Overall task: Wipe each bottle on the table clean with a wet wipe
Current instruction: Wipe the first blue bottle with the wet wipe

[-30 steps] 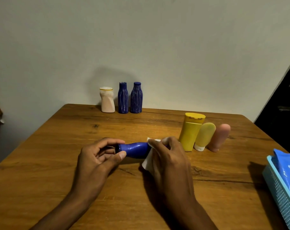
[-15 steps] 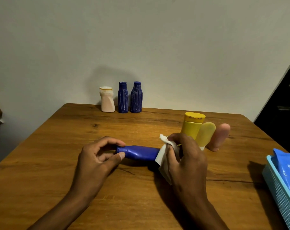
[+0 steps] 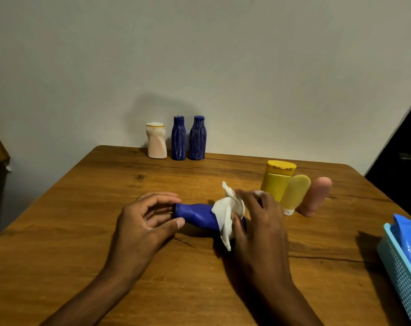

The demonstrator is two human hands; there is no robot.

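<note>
A blue bottle (image 3: pixel 196 214) lies on its side on the wooden table (image 3: pixel 82 231), cap end to the left. My left hand (image 3: pixel 144 222) grips that cap end with thumb and fingers. My right hand (image 3: pixel 258 222) holds a white wet wipe (image 3: pixel 228 211) wrapped around the bottle's right end. At the table's back edge stand a cream bottle (image 3: pixel 156 143) and two dark blue ribbed bottles (image 3: pixel 178 141) (image 3: pixel 197 141). To the right stand a yellow bottle (image 3: pixel 277 178), a pale yellow tube (image 3: pixel 295 194) and a pink tube (image 3: pixel 316 196).
A light blue plastic basket (image 3: pixel 398 267) with a blue wipes pack (image 3: pixel 410 238) sits at the table's right edge. A plain wall rises behind the table. A dark opening shows at the far right.
My right hand slid the wipe to the right along the blue bottle, from near the neck to its far end. My left hand kept its grip on the cap end.
</note>
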